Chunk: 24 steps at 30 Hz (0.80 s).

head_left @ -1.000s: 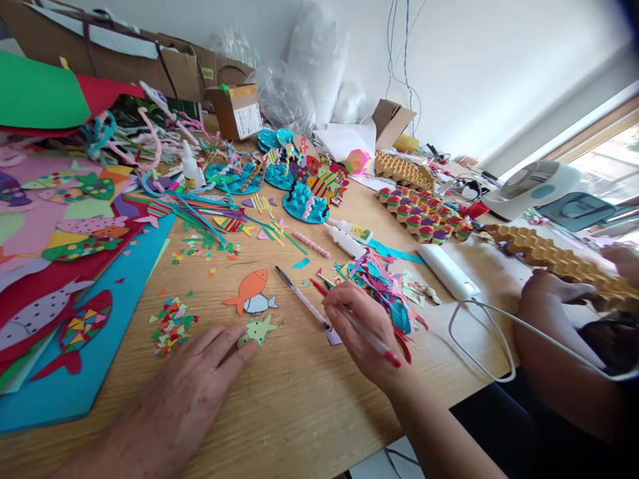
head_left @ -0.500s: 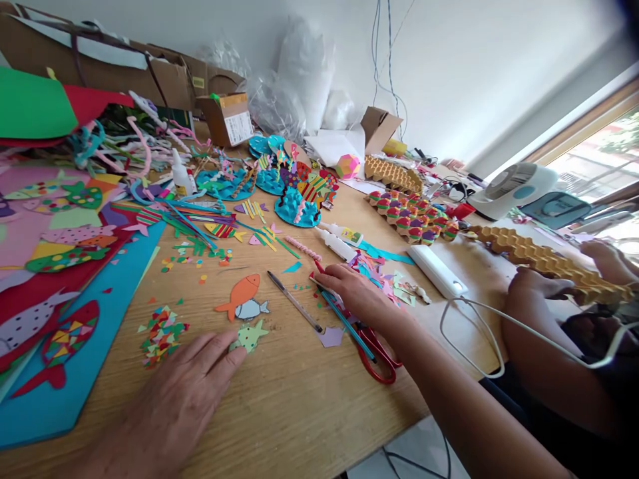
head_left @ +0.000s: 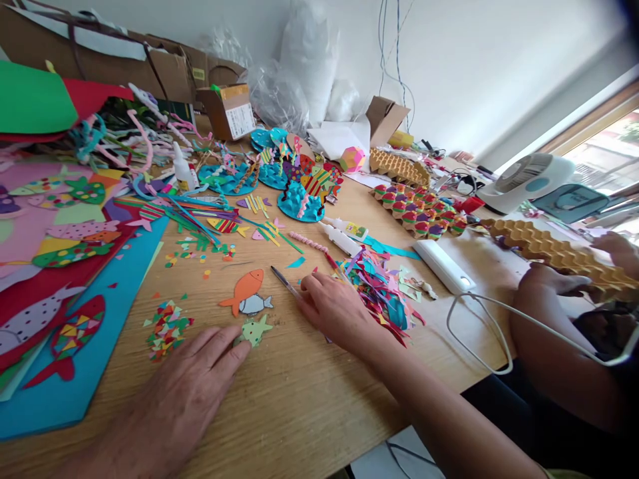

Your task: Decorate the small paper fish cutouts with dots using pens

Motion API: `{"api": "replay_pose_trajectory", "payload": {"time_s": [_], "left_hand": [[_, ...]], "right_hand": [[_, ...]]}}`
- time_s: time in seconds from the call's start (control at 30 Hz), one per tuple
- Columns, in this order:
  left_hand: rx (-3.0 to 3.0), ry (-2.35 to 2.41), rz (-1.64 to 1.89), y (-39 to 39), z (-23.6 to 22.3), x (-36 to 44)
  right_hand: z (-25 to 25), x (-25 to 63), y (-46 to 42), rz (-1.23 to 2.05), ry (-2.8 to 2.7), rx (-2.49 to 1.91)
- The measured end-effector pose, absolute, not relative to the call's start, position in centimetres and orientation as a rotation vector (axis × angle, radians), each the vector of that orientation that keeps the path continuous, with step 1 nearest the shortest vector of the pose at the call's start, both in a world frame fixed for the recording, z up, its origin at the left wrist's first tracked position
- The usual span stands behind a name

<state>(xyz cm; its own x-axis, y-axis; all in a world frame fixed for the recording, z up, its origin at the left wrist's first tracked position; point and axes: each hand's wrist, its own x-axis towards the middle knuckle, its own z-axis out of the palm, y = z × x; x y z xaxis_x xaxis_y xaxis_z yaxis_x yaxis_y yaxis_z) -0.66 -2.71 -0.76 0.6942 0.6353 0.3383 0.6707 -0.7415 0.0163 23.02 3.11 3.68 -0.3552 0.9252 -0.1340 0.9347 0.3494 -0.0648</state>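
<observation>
My left hand (head_left: 184,379) lies flat on the table, fingers stretched out. Its fingertips and thumb touch the head end of a small green paper fish (head_left: 255,330) with dark dots. Just beyond lie an orange paper fish (head_left: 249,286) and a pale blue one (head_left: 256,304), partly overlapping. My right hand (head_left: 332,303) is down on the table with its fingers closed about a pen (head_left: 283,281); the pen's lower end is hidden under the hand. Beside that hand a heap of coloured paper scraps (head_left: 377,283) spreads out. To the left sits a pile of tiny paper bits (head_left: 167,329).
Glue bottles (head_left: 342,238), a white device (head_left: 443,266) with a cable, and painted egg cartons (head_left: 419,211) stand beyond. Blue card sheets (head_left: 94,372) carry paper fish at left. Another person's arm (head_left: 549,293) rests at right beside a plain egg carton (head_left: 559,256).
My right hand has moved left and toward me, from near the red scissors to the pen. The scissors and blue strip no longer show at the near side. My left hand stays on the green fish.
</observation>
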Motion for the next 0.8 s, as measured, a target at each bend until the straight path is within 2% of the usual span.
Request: {"api": "replay_pose_trajectory", "payload": {"time_s": [0.27, 0.6, 0.8], "left_hand": [[-2.790, -1.107, -0.562, -2.6, -1.1, -0.7], [-2.773, -1.121, -0.601, -2.8, -1.6, -0.7], [-2.788, -1.144, -0.489, -2.9, -1.2, -0.5]], "right_hand": [[4.7, 24.9, 2.6, -0.177, 2.450, 1.961], [3.9, 23.2, 2.1, -0.252, 2.526, 1.847], [3.8, 22.0, 2.8, -0.260, 2.515, 1.864]]}}
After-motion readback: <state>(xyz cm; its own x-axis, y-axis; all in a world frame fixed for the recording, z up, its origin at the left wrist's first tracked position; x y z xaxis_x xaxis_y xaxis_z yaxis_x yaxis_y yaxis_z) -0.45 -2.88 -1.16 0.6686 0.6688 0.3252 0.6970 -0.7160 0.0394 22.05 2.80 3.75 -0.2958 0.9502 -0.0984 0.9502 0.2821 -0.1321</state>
